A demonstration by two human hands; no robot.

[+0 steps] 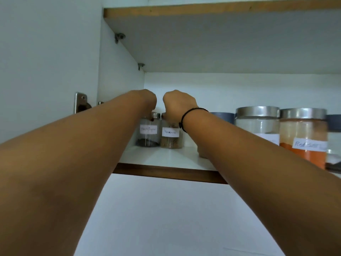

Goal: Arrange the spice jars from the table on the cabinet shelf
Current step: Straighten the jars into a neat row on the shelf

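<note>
Two small glass spice jars stand side by side at the back left of the cabinet shelf (166, 157). The left jar (148, 134) holds dark peppercorns and carries a white label. The right jar (170, 136) holds brown spice, also labelled. My left hand (145, 100) reaches over the pepper jar and grips its metal lid from above. My right hand (178, 106), with a black band at the wrist, grips the lid of the brown spice jar. Both forearms stretch up from below, and the fingers are mostly hidden behind the hands.
To the right stand larger jars with metal lids: a clear one (258, 124) and one with orange-red powder (303, 137). Dark blue containers (223, 117) sit behind them. An upper shelf (221, 39) roofs the space; the cabinet side wall (118, 80) is at the left.
</note>
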